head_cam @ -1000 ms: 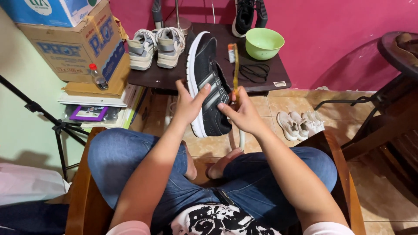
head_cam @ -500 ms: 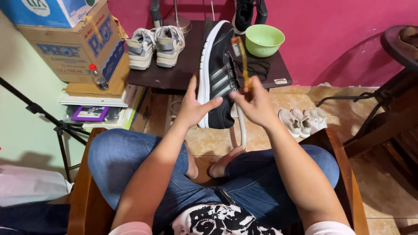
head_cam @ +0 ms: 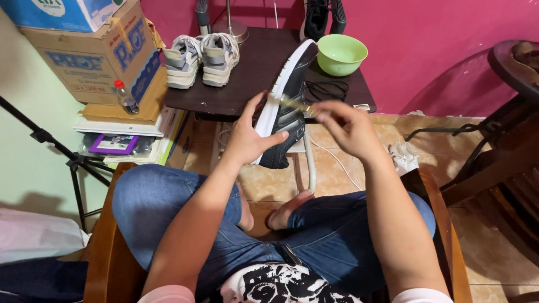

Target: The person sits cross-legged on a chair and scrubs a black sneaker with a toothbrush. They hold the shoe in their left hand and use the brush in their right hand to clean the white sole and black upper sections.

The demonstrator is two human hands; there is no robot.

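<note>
Black sneaker (head_cam: 283, 120) gripped in left hand (head_cam: 247, 140), right hand (head_cam: 348, 126) pinching a brush (head_cam: 292, 102), beside stacked cardboard boxes (head_cam: 92, 62).

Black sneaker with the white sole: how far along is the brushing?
Done: nothing that can be confirmed; the grey sneakers sit paired on the dark table. In hand: the left hand holds the black sneaker tilted on edge, while the right hand works a blurred, thin yellowish brush across it. Left: cannot tell; sole grime is unclear. Another black shoe stands behind the green bowl.
</note>
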